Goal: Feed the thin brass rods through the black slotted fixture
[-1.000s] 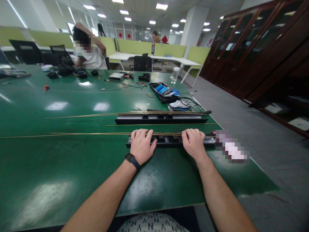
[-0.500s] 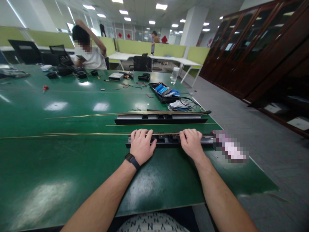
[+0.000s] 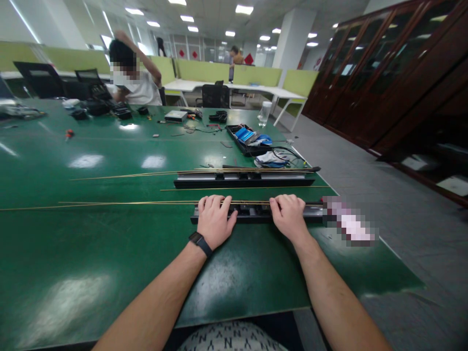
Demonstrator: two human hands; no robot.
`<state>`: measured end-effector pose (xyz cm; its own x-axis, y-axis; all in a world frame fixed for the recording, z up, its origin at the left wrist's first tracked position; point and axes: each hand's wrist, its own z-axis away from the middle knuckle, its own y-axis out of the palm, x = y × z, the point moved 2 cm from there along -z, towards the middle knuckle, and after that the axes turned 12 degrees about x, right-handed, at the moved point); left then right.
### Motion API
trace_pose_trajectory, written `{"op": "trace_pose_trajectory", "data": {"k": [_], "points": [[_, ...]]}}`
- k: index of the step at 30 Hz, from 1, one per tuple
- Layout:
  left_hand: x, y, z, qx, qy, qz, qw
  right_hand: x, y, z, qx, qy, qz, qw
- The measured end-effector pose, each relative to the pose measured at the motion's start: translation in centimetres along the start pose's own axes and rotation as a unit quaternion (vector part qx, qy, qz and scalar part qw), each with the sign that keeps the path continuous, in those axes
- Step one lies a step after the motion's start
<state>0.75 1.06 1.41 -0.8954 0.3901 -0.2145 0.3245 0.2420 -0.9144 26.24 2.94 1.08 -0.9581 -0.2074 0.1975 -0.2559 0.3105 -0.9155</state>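
A long black rail [image 3: 256,220] with a silvery inner face and dark blocks lies across the green table in front of me. My left hand [image 3: 215,222] is wrapped over its left part, fingers on the far side and thumb on the near side. Farther right, my right hand [image 3: 288,217] is closed at the rail's back edge, on a thin brass rod [image 3: 127,203]. The rods run along that edge under both hands and stick out far to the left. My fingertips are partly hidden behind the rail.
Behind lies a second black rail [image 3: 244,184] with brass rods on top; a single rod lies between the rails. A black tray [image 3: 239,144] with blue items, a glove [image 3: 272,160] and a clear cup [image 3: 263,114] stand beyond. A blurred pink-white object [image 3: 353,226] is at right. A person sits opposite.
The tip of one brass rod has slid a little farther left, and my right hand has shifted slightly left. My left hand and the rail stay put.
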Motion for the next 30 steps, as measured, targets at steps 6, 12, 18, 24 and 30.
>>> {"op": "trace_pose_trajectory", "data": {"k": [6, 12, 18, 24, 30], "points": [[0.10, 0.12, -0.03, 0.000, 0.001, 0.003, 1.000, -0.78, -0.16, -0.02, -0.010, 0.031, 0.013, 0.999], [0.16, 0.16, -0.01, -0.001, 0.002, 0.001, 1.000, -0.12, 0.08, -0.07, 0.000, 0.010, 0.000, 1.000], [0.12, 0.04, -0.05, 0.000, 0.003, 0.003, 1.000, -0.74, -0.25, -0.04, -0.005, 0.036, 0.000, 0.999], [0.08, 0.07, -0.02, 0.001, 0.003, -0.001, 1.000, 0.18, 0.05, 0.06, 0.010, 0.007, -0.009, 1.000], [0.05, 0.02, -0.03, 0.002, -0.001, -0.008, 1.000, -0.71, -0.14, -0.02, -0.007, 0.039, 0.012, 0.999]]}}
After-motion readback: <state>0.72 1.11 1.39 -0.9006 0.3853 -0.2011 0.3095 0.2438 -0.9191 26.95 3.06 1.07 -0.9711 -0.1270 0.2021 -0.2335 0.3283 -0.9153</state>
